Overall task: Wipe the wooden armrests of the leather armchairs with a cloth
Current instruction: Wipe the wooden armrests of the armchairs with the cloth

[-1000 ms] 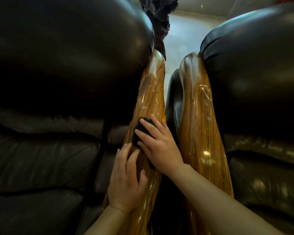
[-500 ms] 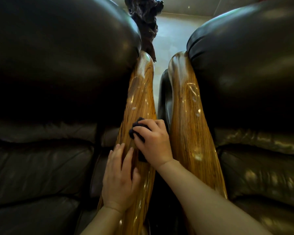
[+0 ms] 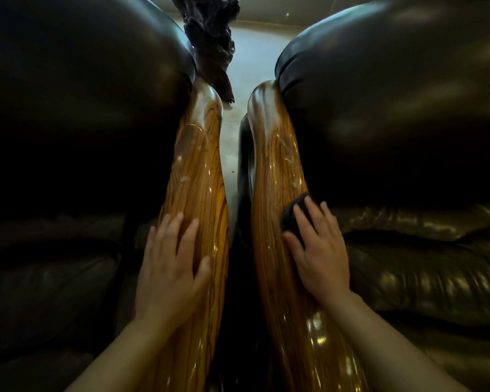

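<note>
Two glossy wooden armrests run side by side between two dark leather armchairs. My left hand lies flat, fingers spread, on the left armrest and holds nothing. My right hand presses a small dark cloth onto the right armrest, about halfway along it. Only the cloth's far end shows past my fingers. Both armrests carry wet, shiny streaks.
The left armchair and the right armchair bulge in close on both sides. A narrow dark gap separates the armrests. Beyond them lie pale floor and a dark carved wooden object.
My right hand has carried the cloth from the left armrest across the gap onto the right armrest. My left hand stays flat on the left armrest. The view has shifted slightly.
</note>
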